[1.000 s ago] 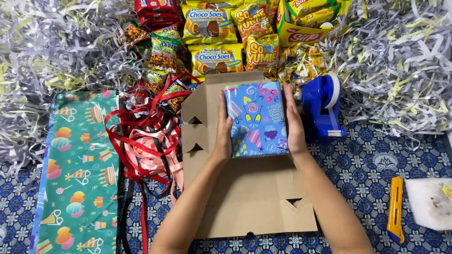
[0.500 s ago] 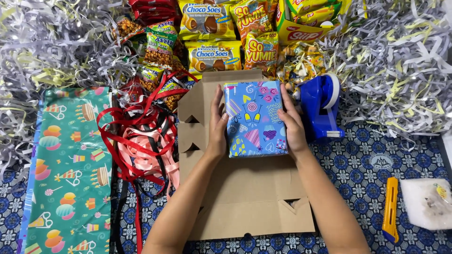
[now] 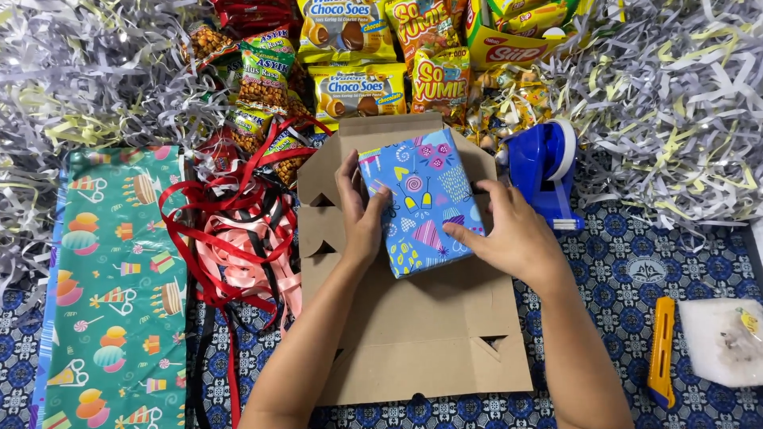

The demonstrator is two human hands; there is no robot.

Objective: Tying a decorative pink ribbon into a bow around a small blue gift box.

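A box wrapped in blue patterned paper [image 3: 425,199] rests tilted on a flat brown cardboard sheet [image 3: 413,334] with notched flaps. My left hand [image 3: 362,214] grips the box's left edge. My right hand [image 3: 509,234] lies on its lower right corner, fingers spread over the paper. Both forearms reach in from the bottom of the view.
A blue tape dispenser [image 3: 544,171] stands right of the box. Red, pink and black ribbons [image 3: 230,238] and green wrapping paper [image 3: 111,278] lie to the left. Snack packets [image 3: 358,56] and shredded paper [image 3: 675,103] fill the back. A yellow cutter [image 3: 661,349] lies right.
The wrapped box has been turned slightly clockwise and tilted. My right hand has slid from its right side onto the lower right corner. The view has shifted a little.
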